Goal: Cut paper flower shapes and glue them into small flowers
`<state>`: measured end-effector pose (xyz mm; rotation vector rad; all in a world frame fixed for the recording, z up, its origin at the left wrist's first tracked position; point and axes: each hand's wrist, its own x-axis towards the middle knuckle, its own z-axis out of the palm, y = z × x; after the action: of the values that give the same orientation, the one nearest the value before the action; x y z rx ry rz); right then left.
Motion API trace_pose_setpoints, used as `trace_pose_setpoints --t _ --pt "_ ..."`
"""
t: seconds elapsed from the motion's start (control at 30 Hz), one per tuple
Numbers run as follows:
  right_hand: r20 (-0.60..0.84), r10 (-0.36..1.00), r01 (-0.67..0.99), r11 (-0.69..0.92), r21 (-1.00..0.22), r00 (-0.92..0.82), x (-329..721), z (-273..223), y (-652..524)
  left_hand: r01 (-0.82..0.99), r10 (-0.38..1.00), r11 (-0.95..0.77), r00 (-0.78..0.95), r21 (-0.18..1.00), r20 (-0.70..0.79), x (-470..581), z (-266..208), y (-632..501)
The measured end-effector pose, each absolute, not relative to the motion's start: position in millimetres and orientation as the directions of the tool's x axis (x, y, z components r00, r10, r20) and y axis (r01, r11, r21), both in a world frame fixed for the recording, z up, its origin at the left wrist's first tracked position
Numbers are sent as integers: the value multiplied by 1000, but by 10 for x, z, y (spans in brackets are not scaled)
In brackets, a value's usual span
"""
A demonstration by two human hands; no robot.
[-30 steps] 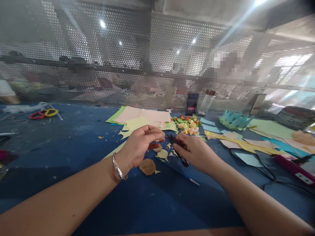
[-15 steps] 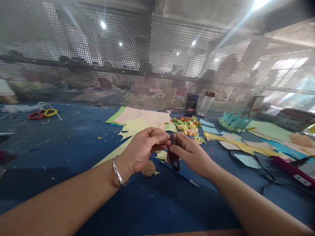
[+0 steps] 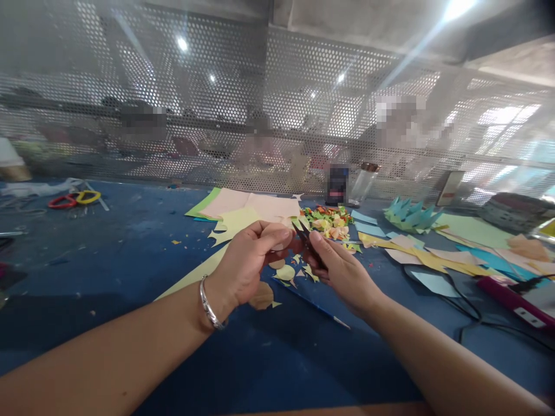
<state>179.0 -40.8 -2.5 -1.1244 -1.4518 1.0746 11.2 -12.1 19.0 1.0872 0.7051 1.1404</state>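
My right hand (image 3: 340,263) is closed around a pair of dark scissors (image 3: 307,238), whose blades stand slightly apart and point up and left. Just left of the blades, my left hand (image 3: 260,254) pinches a small pale pink piece of paper (image 3: 284,238), partly hidden by the fingers. A silver bangle circles my left wrist. Below the hands lie paper scraps (image 3: 285,273), a round brown piece (image 3: 262,296) and a thin blue stick with a pale tip (image 3: 321,309). Beyond the scissors sits a heap of small folded paper flowers (image 3: 332,222) in green, yellow, orange and peach.
Paper sheets (image 3: 251,205) lie behind my left hand. Red and yellow-handled scissors (image 3: 76,199) rest far left. At right are a blue paper flower (image 3: 411,216), paper strips (image 3: 427,257), a black cable and a purple power strip (image 3: 515,303). A perforated screen (image 3: 217,86) stands behind.
My right hand has turned the scissors: the blades now show spread apart beside the paper, and the handle loop that hung below is hidden in the hand. My left hand has barely moved.
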Motion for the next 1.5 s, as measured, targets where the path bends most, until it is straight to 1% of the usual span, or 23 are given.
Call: trace_pose_setpoints --t 0.17,0.33,0.53,0.8,1.03,1.4,1.5 --pt "210 961 155 239 -959 -182 1842 -48 -364 -317 951 -16 287 948 113 95 153 -95" --pt "247 936 152 289 -945 -249 1858 -44 -356 -320 941 -13 318 947 121 93 160 -101" --pt "274 936 207 319 -925 -221 1874 -20 -355 -337 918 49 385 940 90 87 178 -101" --pt "310 924 284 366 -886 -222 1922 -7 -355 -349 893 67 440 935 100 76 202 -104" --pt "326 921 337 382 -860 -213 1923 2 -357 -351 893 69 439 934 99 78 208 -108" --pt "330 921 373 386 -843 -207 1920 20 -375 -320 906 46 412 946 95 83 227 -131" --pt "335 918 380 393 -838 -211 1927 10 -371 -340 905 54 414 939 98 84 228 -134"
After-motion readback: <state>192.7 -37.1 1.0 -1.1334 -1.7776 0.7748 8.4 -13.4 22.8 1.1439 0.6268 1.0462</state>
